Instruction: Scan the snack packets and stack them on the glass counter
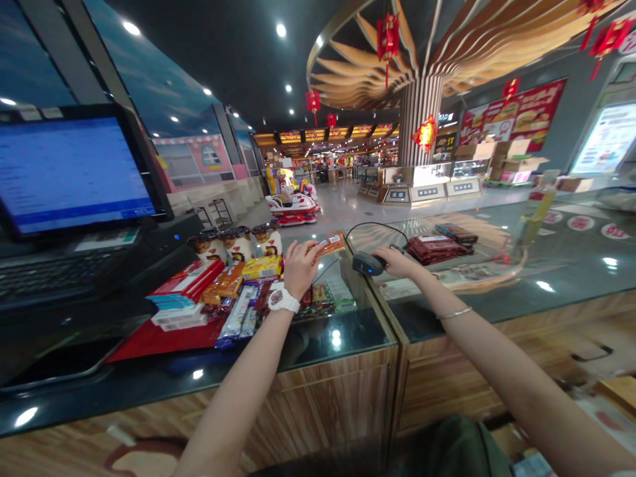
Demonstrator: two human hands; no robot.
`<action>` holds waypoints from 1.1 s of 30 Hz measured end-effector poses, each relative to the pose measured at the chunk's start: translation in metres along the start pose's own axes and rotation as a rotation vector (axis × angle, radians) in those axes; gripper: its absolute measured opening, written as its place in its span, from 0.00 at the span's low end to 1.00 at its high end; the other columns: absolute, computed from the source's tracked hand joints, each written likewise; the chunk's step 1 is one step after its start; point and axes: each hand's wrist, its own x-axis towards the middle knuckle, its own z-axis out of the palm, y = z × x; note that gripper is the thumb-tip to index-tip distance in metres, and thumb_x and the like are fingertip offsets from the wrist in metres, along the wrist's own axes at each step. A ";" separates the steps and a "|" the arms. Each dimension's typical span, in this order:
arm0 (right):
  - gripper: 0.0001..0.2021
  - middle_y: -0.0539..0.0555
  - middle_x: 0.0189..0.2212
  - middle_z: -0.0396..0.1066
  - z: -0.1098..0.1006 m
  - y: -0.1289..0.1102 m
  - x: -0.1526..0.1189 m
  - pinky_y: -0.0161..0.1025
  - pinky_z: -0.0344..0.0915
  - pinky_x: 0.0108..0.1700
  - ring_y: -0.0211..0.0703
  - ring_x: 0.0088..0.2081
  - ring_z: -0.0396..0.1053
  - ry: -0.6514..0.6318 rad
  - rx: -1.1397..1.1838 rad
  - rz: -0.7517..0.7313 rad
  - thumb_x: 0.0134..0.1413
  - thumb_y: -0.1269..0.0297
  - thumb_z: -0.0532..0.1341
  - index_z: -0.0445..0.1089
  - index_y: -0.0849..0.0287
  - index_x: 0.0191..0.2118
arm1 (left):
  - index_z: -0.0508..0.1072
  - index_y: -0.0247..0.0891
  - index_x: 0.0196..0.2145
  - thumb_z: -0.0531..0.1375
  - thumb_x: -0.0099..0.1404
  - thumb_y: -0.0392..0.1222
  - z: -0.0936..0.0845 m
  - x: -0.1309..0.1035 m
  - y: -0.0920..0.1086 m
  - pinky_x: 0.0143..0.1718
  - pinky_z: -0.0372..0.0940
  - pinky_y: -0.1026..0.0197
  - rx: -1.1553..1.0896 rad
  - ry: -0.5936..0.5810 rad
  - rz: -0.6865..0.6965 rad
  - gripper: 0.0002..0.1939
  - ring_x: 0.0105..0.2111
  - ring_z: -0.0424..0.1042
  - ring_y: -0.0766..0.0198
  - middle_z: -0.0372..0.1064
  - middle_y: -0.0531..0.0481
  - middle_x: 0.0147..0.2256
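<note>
My left hand (pixel 299 268), with a white watch at the wrist, grips one end of an orange-brown snack packet (pixel 330 244) above the glass counter. In my right hand (pixel 397 261) is a black barcode scanner (pixel 368 264) with a small blue light, its head pointing left toward the packet. A black cable (pixel 377 224) loops behind it. Left of my left hand lie a yellow packet (pixel 262 267), orange packets (pixel 223 285), blue-and-white wrapped bars (pixel 239 311) and a stack of red boxes (pixel 191 281). Dark red packets (pixel 437 250) lie to the right of the scanner.
Several lidded cups (pixel 238 244) stand behind the snacks. A monitor (pixel 74 172) and keyboard (pixel 54 265) occupy the left side. A clear bottle (pixel 538 202) stands on the right counter. The counter's front edge (pixel 342 361) runs below my forearms.
</note>
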 end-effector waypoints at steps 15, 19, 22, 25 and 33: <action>0.25 0.62 0.45 0.76 0.008 -0.010 0.006 0.47 0.66 0.50 0.52 0.47 0.72 -0.020 0.145 -0.084 0.41 0.79 0.57 0.72 0.63 0.49 | 0.75 0.43 0.48 0.57 0.67 0.37 0.002 -0.001 0.000 0.62 0.56 0.46 -0.018 -0.002 0.013 0.13 0.48 0.72 0.58 0.74 0.46 0.47; 0.27 0.61 0.46 0.76 0.007 -0.011 0.005 0.48 0.66 0.51 0.52 0.48 0.72 -0.025 0.161 -0.075 0.39 0.80 0.57 0.71 0.63 0.50 | 0.75 0.43 0.47 0.57 0.68 0.37 0.002 0.000 0.001 0.62 0.56 0.47 -0.015 -0.005 0.013 0.12 0.48 0.73 0.58 0.74 0.46 0.47; 0.28 0.60 0.49 0.74 0.005 -0.014 0.006 0.49 0.65 0.55 0.52 0.51 0.71 0.032 0.213 -0.047 0.40 0.79 0.55 0.70 0.61 0.52 | 0.75 0.42 0.47 0.57 0.68 0.38 0.001 0.000 0.002 0.62 0.56 0.47 -0.012 -0.004 0.021 0.12 0.48 0.73 0.58 0.75 0.46 0.47; 0.30 0.61 0.55 0.70 0.000 -0.022 0.008 0.51 0.60 0.60 0.52 0.58 0.66 0.196 0.266 -0.020 0.43 0.78 0.55 0.67 0.60 0.56 | 0.74 0.42 0.48 0.56 0.68 0.36 0.000 -0.001 0.003 0.62 0.56 0.48 -0.020 -0.010 0.043 0.13 0.49 0.73 0.58 0.74 0.47 0.48; 0.32 0.63 0.62 0.60 -0.012 -0.060 0.007 0.54 0.54 0.65 0.53 0.64 0.58 0.416 0.253 -0.149 0.53 0.64 0.62 0.56 0.56 0.64 | 0.73 0.43 0.50 0.57 0.67 0.36 0.001 -0.001 0.012 0.63 0.56 0.47 -0.081 -0.054 0.138 0.14 0.51 0.72 0.59 0.73 0.47 0.50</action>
